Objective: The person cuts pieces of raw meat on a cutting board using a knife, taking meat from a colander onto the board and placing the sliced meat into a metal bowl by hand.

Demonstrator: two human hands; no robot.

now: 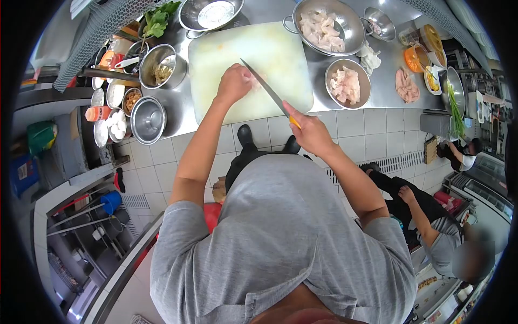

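A large pale cutting board (216, 56) lies on the steel counter in front of me. My left hand (235, 83) rests on it with bent fingers closed over a small pinkish piece of raw meat (257, 82), mostly hidden by the fingers. My right hand (310, 134) grips the yellow handle of a long knife (265, 86). The blade points away and to the left, its edge close beside the meat; contact is hard to tell. Right of the board, a steel bowl (365, 97) holds pale raw meat (345, 85).
A two-handled pan (353, 35) with pale meat pieces (322, 29) stands behind that bowl. A steel pot (179, 73), a steel bowl (148, 120) and leafy greens (156, 22) sit at left. More raw meat (407, 85) lies farther right. Another person (426, 216) is behind me, right.
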